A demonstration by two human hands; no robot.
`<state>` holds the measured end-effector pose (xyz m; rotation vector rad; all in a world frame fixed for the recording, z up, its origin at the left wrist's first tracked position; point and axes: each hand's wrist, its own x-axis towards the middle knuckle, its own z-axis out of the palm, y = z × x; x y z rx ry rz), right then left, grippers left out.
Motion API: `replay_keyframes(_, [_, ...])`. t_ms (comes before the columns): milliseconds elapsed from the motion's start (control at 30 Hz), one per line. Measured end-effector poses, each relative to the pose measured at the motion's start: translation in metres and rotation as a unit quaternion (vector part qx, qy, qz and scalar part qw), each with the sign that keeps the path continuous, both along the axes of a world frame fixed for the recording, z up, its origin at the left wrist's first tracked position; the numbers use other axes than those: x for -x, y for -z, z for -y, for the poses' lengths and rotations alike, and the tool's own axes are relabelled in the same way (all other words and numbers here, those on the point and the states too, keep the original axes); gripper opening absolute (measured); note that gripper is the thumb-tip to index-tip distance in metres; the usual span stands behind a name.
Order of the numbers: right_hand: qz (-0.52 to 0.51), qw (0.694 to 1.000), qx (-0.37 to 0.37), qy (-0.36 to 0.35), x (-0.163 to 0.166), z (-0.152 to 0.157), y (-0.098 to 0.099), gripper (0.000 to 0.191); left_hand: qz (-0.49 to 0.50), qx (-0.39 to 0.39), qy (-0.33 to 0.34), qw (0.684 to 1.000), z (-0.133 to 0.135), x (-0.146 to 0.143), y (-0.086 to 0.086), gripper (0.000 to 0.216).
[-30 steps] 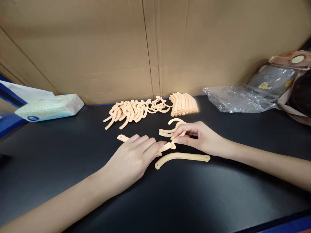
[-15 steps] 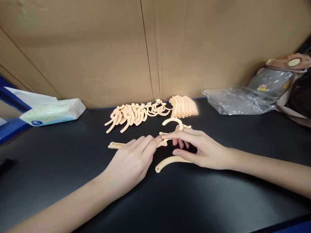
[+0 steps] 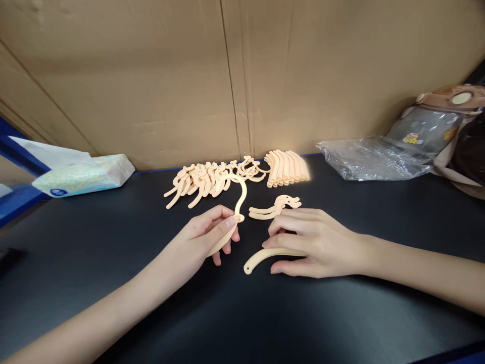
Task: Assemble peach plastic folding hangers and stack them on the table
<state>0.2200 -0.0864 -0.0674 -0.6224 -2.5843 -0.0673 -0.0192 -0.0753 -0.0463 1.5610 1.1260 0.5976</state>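
My left hand (image 3: 210, 232) is closed on a cream plastic hook (image 3: 242, 194), which looks like a clothes-hanger part and stands up from the fingers. The thumb presses at the hook's lower end, where a cream arm piece (image 3: 222, 243) runs down into the palm; its far end is hidden. A curved cream bar (image 3: 261, 257) with a hole at its end lies on the table. My right hand (image 3: 310, 242) closes over its right part, fingers at the far edge and thumb at the near one. Beyond that hand lie two overlapping hooked pieces (image 3: 278, 206).
Along the cardboard wall (image 3: 170, 91) lie a pile of hooked pieces (image 3: 204, 182) and a neat stack of curved bars (image 3: 288, 168). A tissue pack (image 3: 87, 174) is at the left. At the right are a clear plastic bag (image 3: 371, 159) and a bottle (image 3: 424, 126) on the black table (image 3: 242, 323).
My hands have moved apart. The left has turned and raised the piece it holds, so the hook now points up. The right has come down onto the curved bar.
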Motion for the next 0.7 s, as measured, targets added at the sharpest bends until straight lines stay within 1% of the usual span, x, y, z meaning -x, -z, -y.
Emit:
replay_keyframes(133, [0.020,1.000,-0.020,0.001,0.0012,0.0008,0.0005,0.021,0.038,0.105,-0.030,0.993,0.0022,0.0000,-0.0045,0.025])
replay_keyframes(233, [0.033,0.999,-0.032,0.004,0.0021,0.0011,0.0007,0.023,0.057,0.154,-0.047,0.985,0.0028,0.0000,-0.0061,0.021])
replay_keyframes(400, [0.044,0.999,-0.027,0.010,0.0036,0.0003,-0.0001,0.027,0.111,0.188,-0.077,0.973,-0.0005,0.0006,-0.0010,0.016])
replay_keyframes(567, [0.045,0.999,-0.019,0.004,0.0032,-0.0001,0.0005,0.025,0.172,0.215,-0.112,0.955,-0.0008,-0.0001,0.0006,0.007])
replay_keyframes(700, [0.047,0.999,-0.022,0.004,0.0028,-0.0003,0.0012,0.024,0.174,0.214,-0.107,0.955,0.0017,-0.0030,-0.0015,0.005])
